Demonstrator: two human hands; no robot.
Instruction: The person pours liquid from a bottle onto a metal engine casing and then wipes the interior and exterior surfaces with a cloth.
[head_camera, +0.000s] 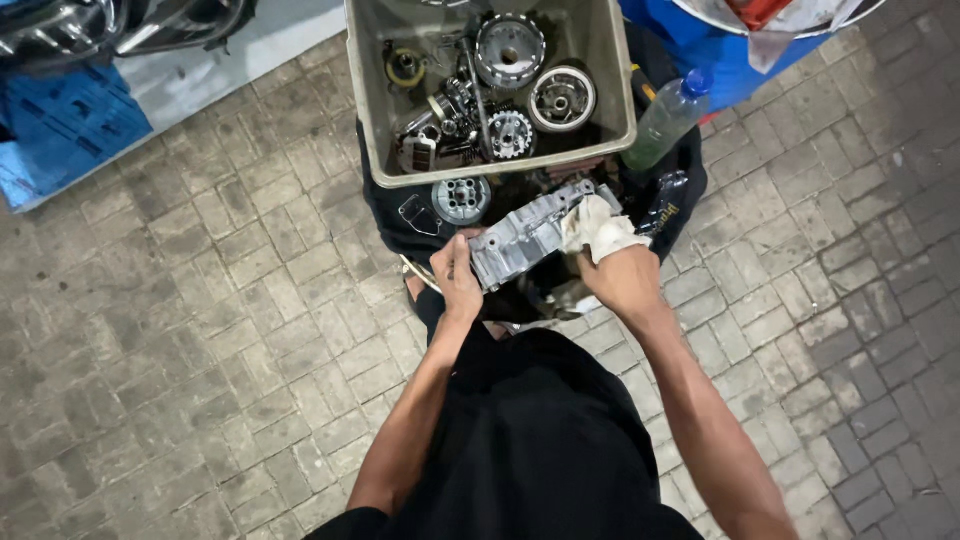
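The grey cast-metal engine cover (522, 243) sat right between the two hands, held low in front of the person's body and tilted, its far end pointing up toward the tray. The left hand (456, 277) gripped its near end, fingers curled round the edge and thumb on top. The right hand (622, 278) was closed on a crumpled off-white rag (598, 229), pressing it against the cover's far right end. The cover looked dull silver, ribbed and stepped along its length, with small bolt holes on the rim. Just beyond it, on a dark cloth (392, 205) spread over the paving, lay a round silver hub with a ring of holes (461, 198) and a thin gasket outline beside it. Past those stood a beige plastic tray (620, 90), rectangular, loaded with toothed gears, a ringed clutch basket and a rotor, all oily and dark. To the tray's right leaned a clear plastic bottle with a blue cap (667, 118), holding greenish liquid, its label too small to make out. Behind the bottle was a blue container (720, 60), and at far left a blue pallet-like panel (60, 130) on the grey brick paving (200, 330).
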